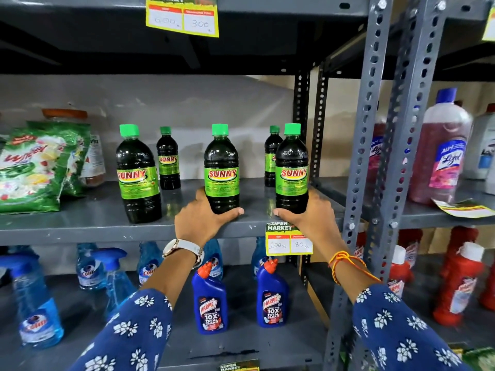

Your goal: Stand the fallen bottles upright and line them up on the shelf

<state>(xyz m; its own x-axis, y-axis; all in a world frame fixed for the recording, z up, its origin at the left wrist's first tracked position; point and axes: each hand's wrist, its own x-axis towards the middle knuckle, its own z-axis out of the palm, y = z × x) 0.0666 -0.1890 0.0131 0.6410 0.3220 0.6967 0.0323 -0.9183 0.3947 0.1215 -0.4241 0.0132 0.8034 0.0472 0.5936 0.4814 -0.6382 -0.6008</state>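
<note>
Near the shelf's point(80, 231) front edge, the left hand point(199, 220) grips the middle bottle's point(221, 167) base, the right hand point(308, 218) the right bottle's point(292, 167); both fingers wrapped closed, bottles upright

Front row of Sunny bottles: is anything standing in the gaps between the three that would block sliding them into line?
Nothing visible does. The left hand holds the middle bottle, the right hand the right bottle; the left bottle stands free. Two smaller bottles stand farther back.

Both sleeves point(128, 333) dark blue with white floral print; left wrist bears a watch point(184, 250) with pale strap, right wrist orange-yellow thread bands point(345, 261).
</note>
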